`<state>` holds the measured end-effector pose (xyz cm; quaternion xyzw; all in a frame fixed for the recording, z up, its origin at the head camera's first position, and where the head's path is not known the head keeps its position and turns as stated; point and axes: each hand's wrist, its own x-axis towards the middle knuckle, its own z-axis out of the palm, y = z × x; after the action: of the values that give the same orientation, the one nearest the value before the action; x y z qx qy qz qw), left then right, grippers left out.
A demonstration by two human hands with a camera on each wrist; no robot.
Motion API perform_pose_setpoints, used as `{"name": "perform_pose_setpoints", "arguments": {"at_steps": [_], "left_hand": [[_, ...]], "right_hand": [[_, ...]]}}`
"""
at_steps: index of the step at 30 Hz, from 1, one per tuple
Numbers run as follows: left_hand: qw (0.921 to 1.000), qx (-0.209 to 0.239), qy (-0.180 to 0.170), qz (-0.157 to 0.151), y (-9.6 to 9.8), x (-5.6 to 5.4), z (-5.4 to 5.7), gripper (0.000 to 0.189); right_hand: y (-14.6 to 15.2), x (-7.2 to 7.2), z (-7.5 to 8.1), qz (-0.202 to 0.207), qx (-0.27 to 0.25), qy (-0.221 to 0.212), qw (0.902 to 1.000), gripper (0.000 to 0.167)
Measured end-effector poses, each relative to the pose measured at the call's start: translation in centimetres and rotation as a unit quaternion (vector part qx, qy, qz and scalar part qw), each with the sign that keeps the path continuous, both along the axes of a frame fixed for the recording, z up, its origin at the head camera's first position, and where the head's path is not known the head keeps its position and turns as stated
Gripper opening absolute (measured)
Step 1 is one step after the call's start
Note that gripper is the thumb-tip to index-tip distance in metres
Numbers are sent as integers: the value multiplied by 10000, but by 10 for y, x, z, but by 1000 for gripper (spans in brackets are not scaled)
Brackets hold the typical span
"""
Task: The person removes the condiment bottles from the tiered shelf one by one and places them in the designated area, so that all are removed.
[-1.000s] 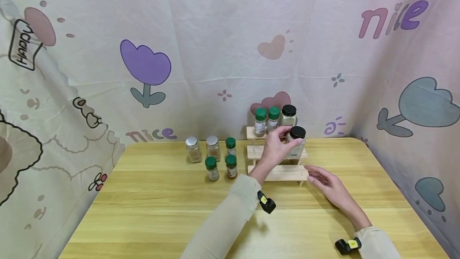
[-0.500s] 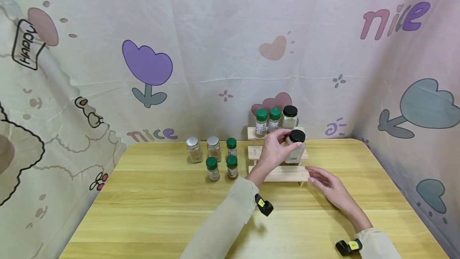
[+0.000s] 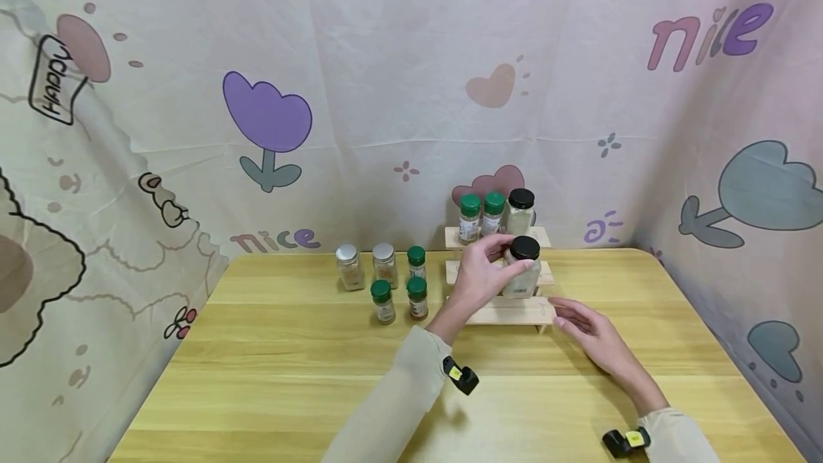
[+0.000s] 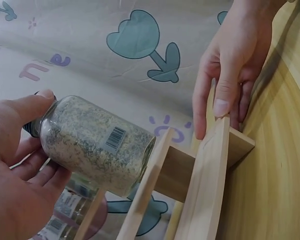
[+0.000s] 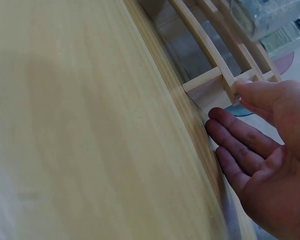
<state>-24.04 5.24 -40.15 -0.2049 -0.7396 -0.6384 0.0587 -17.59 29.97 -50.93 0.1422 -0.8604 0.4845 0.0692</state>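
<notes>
My left hand [image 3: 479,274] holds a large clear seasoning jar [image 3: 522,279] by its black lid. Pale flakes and a barcode show through the glass in the left wrist view, where the jar [image 4: 97,137] has its base by the edge of a shelf. Whether the base touches the wood I cannot tell. The tiered wooden spice rack [image 3: 508,313] stands at the back of the table. My right hand [image 3: 594,338] pinches the right end of its lowest shelf between thumb and index finger; the other fingers [image 5: 235,167] lie below, loosely bent.
Two green-lidded spice bottles [image 3: 469,218] and another black-lidded jar [image 3: 520,214] stand on the top shelf. Left of the rack, two silver-lidded jars [image 3: 350,269] and several green-lidded bottles [image 3: 383,304] stand on the wooden table [image 3: 289,377]. A printed cloth [image 3: 398,91] hangs behind.
My left hand has carried the black-lidded jar a little left and toward me, in front of the middle shelf. My right hand stays at the rack's end.
</notes>
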Motion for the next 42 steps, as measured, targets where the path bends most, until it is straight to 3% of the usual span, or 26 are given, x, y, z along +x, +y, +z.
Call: {"name": "perform_pose_setpoints", "arguments": {"at_steps": [10,27,42], "left_hand": [[9982,421,382,-212,-23,11,1,40],[9964,479,582,-390,-59,22,-11,36],[9979,333,546,-91,-97,36,-8,37]], "right_hand": [[-1,-1,1,46,-70,32,10000,40],[-1,-1,1,91,-192,40,9998,40],[0,-1,0,117,-179,38,9998,40]]}}
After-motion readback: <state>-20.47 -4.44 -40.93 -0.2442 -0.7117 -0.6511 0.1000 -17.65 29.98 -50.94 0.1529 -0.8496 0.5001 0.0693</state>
